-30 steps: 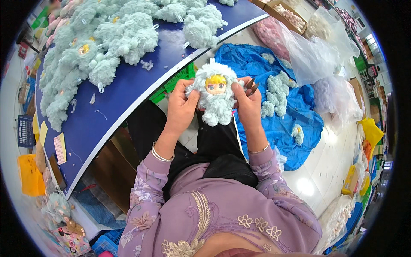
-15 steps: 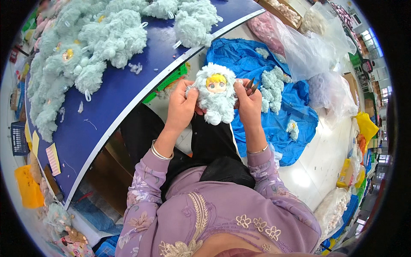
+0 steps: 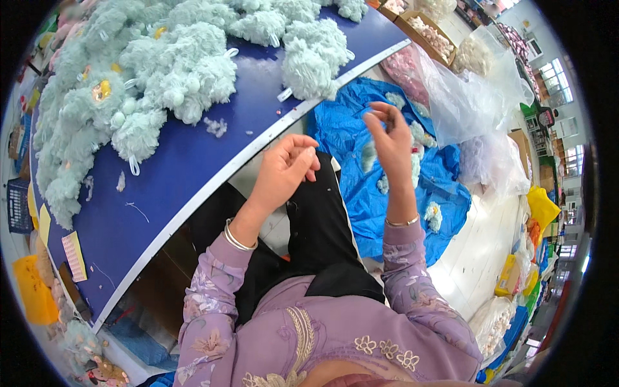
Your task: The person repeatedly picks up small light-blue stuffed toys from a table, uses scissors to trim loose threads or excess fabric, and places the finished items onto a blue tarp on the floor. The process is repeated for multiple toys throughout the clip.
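Observation:
My left hand [image 3: 287,165] hovers by the table's front edge, its fingers curled in and the thumb resting near them, with nothing visible in it. To its right, my right hand [image 3: 392,137] is raised over the blue plastic sheet [image 3: 440,193], thumb and fingers apart; its palm is partly hidden. Just left of that wrist is a blurred pale blue fluffy shape [image 3: 369,157], apart from the fingers. Other pale blue plush dolls lie on the sheet, one doll [image 3: 433,217] with a bit of yellow. No snips show now; a hand may hide them.
A large heap of pale blue plush dolls [image 3: 187,68] covers the far part of the blue table [image 3: 161,171]. Fluff and thread bits lie there, near a printed paper strip [image 3: 74,256]. Clear plastic bags [image 3: 474,90] and a carton of stuffed pieces [image 3: 431,35] stand back right.
The plush doll with yellow hair has left both hands. My right hand has risen and swung right over the sheet; the left has stayed near its place, its fingers curled. The dark blades are out of sight.

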`<action>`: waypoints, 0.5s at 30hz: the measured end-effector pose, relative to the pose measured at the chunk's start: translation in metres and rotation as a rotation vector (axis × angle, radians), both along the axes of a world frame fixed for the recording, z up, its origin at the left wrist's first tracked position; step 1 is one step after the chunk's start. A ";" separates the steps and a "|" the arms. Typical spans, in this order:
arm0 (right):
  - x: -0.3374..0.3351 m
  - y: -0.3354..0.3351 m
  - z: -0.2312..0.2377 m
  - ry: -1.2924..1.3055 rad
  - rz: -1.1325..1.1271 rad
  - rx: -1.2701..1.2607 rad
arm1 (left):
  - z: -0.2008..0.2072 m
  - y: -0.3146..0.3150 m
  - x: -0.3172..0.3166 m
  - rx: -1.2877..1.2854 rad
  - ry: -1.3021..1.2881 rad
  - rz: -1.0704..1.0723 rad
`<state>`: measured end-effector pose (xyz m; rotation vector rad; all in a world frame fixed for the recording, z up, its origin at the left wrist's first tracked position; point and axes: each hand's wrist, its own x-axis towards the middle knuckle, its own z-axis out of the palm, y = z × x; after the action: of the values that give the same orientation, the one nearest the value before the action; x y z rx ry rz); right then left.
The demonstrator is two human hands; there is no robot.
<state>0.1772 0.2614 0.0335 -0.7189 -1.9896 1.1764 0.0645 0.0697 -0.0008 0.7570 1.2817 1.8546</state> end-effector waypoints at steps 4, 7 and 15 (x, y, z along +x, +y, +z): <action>-0.069 0.002 -0.007 -0.160 0.081 0.241 | -0.007 -0.005 0.001 -0.012 -0.020 0.002; -0.095 0.003 -0.017 -0.130 0.072 0.252 | 0.000 -0.011 0.001 0.015 0.010 0.016; -0.070 -0.038 0.008 0.003 0.117 -0.035 | 0.017 -0.021 -0.006 0.037 0.106 0.259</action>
<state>0.1068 0.2236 0.0419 -0.6246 -2.0358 1.2822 0.0582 0.0487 0.0163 0.7460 1.4744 2.0708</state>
